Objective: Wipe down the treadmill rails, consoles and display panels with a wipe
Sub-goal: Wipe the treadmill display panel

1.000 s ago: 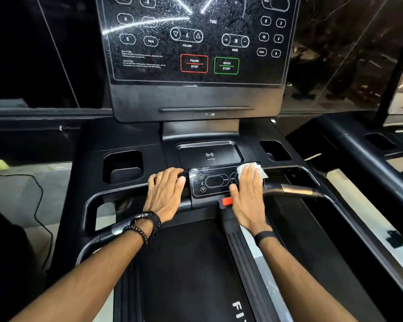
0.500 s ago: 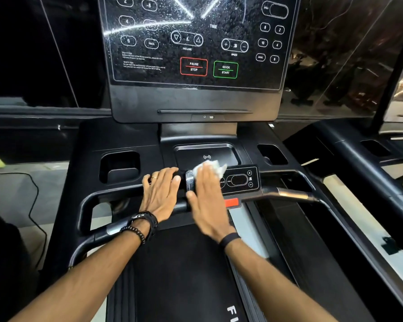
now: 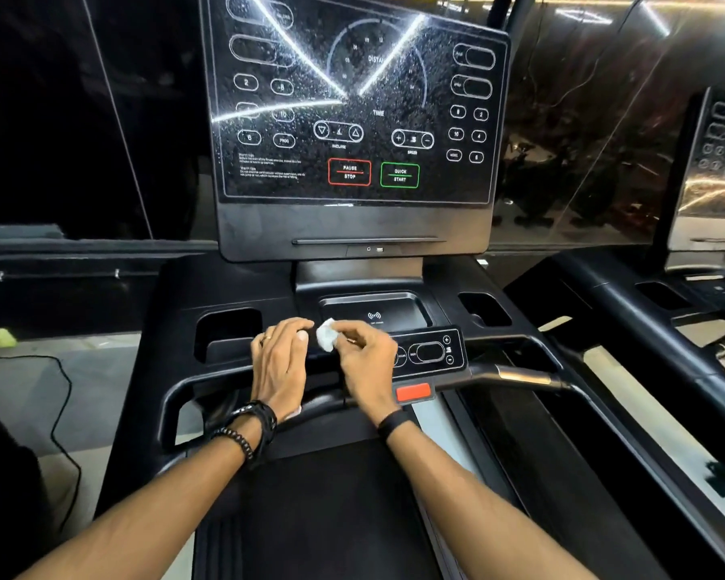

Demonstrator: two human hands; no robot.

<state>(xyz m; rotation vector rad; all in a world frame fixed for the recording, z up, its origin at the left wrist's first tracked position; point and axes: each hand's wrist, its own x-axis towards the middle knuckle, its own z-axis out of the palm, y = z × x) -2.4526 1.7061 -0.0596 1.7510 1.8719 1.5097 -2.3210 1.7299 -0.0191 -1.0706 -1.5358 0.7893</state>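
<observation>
A crumpled white wipe [image 3: 325,334] is pinched in the fingertips of my right hand [image 3: 363,362], which hovers over the left end of the small glossy control panel [image 3: 432,352] on the treadmill's console deck [image 3: 210,286]. My left hand [image 3: 279,362] lies flat with its fingers straight on the deck just left of the wipe, almost touching it. The large display panel [image 3: 352,106] stands upright behind, speckled with droplets. The front handrail [image 3: 515,376] curves below the control panel, with a red safety tab [image 3: 413,392] at its middle.
Two cup recesses [image 3: 227,332] [image 3: 484,309] flank a charging tray [image 3: 377,313]. The running belt [image 3: 310,517] lies below my arms. Another treadmill [image 3: 687,295] stands to the right. A black cable [image 3: 66,403] trails on the floor at left.
My right hand slid left across the small control panel with the wipe, then lifted from flat pressing to pinching the bunched wipe beside my left hand. My left hand stayed put.
</observation>
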